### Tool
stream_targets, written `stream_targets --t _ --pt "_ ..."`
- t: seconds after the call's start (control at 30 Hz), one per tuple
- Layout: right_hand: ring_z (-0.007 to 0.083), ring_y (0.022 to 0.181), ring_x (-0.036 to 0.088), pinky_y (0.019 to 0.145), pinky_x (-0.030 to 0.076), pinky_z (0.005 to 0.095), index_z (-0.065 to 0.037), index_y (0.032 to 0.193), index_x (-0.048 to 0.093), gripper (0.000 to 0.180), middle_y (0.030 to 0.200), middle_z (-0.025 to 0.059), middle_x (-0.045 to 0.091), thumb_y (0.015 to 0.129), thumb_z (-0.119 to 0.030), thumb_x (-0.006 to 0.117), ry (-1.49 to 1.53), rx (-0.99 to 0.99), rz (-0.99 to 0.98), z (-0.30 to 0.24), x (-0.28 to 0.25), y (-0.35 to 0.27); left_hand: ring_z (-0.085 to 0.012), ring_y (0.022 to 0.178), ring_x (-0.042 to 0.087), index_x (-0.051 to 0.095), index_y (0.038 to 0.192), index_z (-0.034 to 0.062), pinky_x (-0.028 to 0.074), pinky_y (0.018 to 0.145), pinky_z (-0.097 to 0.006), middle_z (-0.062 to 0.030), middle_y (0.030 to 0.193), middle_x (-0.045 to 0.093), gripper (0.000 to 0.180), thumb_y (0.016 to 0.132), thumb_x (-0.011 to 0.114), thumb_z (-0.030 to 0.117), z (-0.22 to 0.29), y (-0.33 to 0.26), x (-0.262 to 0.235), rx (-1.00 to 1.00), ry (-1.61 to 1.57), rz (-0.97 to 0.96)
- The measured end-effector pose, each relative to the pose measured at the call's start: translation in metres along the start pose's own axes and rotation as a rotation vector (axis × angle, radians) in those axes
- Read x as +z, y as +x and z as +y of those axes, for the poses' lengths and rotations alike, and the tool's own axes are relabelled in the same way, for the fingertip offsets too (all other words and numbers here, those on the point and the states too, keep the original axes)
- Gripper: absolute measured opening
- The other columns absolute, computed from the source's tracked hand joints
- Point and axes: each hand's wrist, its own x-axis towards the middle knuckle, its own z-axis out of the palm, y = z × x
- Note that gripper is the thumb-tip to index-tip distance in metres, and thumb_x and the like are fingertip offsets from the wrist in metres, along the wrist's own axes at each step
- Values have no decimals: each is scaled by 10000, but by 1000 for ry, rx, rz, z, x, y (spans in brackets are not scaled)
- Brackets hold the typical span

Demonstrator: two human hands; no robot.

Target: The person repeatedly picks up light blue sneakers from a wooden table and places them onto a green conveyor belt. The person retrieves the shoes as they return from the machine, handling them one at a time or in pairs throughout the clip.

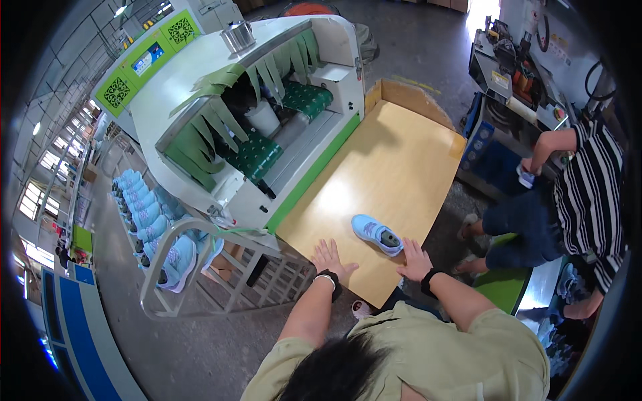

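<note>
A single light blue sneaker [370, 228] with a dark opening lies on the light wooden tabletop [394, 160], its toe toward the far left and its heel toward me. My left hand [332, 258] rests at the near left edge of the tabletop, fingers spread and nothing held. Close beside the sneaker's heel is my right hand [414, 260], fingers stretched out over the near edge of the board. Whether its fingertips touch the heel I cannot tell. Dark bands circle both wrists.
Beyond the table stands a white-and-green machine [180, 73] with hanging green strips [221, 120] and green belts [307, 100]; a metal pot [237, 37] sits on top. A metal rack [231, 294] and several blue shoes [177, 257] are left. A co-worker [588, 194] stands right, holding a shoe.
</note>
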Motion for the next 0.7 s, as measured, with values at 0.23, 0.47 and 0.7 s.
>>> stream_targets --t 0.23,0.47,0.7 --pt "399 1255 563 1068 446 413 31 1467 395 968 1321 253 595 672 -223 886 395 -221 181 -10 -36 24 -463 1537 -92 -57 1626 109 28 1197 -653 -259 1667 -126 1306 757 664 767 2 -5 -1 2 -7 37" --pt "455 1136 584 999 468 483 16 1416 418 795 1259 285 594 752 -163 818 477 -345 151 -52 -26 75 -467 1538 -76 -22 1628 106 41 1196 -656 -266 1667 -99 1313 741 704 746 6 -5 -7 -16 -23 20" --pt "384 1298 526 1108 411 438 8 1439 447 785 1348 253 577 839 -366 789 424 -451 -267 -39 -87 158 -475 1533 -92 -33 1624 77 28 1195 -659 -263 1667 -115 1264 792 722 657 16 -11 -29 -38 -47 -48"
